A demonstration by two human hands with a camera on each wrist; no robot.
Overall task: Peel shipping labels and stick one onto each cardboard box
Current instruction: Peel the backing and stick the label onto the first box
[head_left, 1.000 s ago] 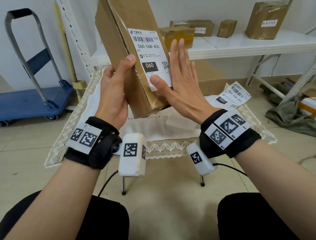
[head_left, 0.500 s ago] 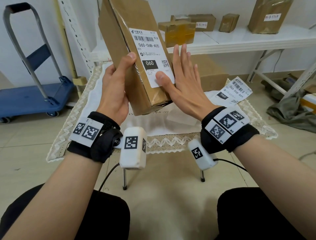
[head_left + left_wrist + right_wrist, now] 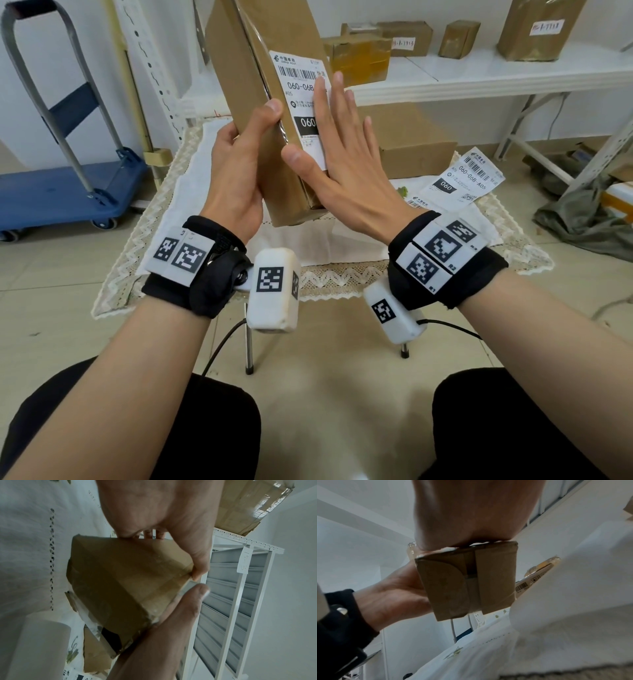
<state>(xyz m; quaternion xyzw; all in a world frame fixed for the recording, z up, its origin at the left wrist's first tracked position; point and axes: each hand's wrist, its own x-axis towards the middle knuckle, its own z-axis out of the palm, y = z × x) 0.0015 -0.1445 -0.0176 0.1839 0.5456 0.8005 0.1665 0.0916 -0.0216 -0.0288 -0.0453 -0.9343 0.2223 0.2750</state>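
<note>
Mid-task, seemingly: left hand grasping raised box; right hand flat, released, pressing label on. Spare labels on table; second box apparently unlabelled.

blue platform trolley (left), lace-edged cloth

This looks like a small parcel storeroom or packing room. A white metal shelf along the pale wall carries several taped brown cardboard boxes, some with handwritten white tags. A blue flat platform trolley with a grey folding handle stands on the beige tiled floor. Printed white shipping labels with barcodes lie on a low tabletop under a white lace-edged cloth, beside another large brown cardboard box. The left wrist view shows slotted white shelving uprights.
</note>
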